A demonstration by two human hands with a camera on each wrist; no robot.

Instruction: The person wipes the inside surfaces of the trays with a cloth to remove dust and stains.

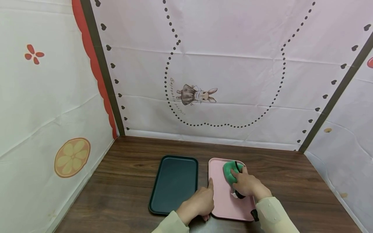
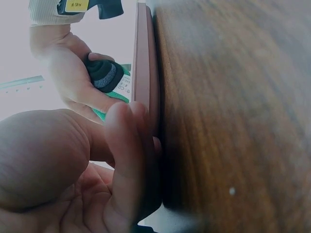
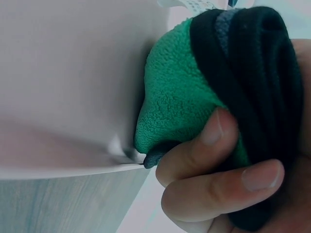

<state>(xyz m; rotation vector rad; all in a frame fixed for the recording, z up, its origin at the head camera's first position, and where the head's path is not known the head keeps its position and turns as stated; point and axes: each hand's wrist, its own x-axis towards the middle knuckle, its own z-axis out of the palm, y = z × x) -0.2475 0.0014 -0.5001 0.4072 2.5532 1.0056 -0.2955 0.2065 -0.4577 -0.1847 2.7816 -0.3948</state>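
Observation:
My right hand (image 1: 246, 183) grips a bunched green terry cloth (image 3: 170, 92) with black edging, pressed on the pink tray (image 1: 222, 207) toward its upper right part. In the right wrist view the fingers curl over the folded black edge; the fluffy green side lies against the tray. A white label on the cloth shows in the left wrist view. My left hand (image 1: 201, 200) holds the tray's left rim, its index finger stretched along the edge and the other fingers bent at the tray's side (image 2: 142, 63) close to the table.
A dark green tray (image 1: 175, 184) lies left of the pink one on the brown wooden table (image 1: 125, 184). White printed sheets (image 1: 224, 81) hang behind the table and along both sides. A black strap with a yellow label (image 2: 77, 6) sits at the right wrist.

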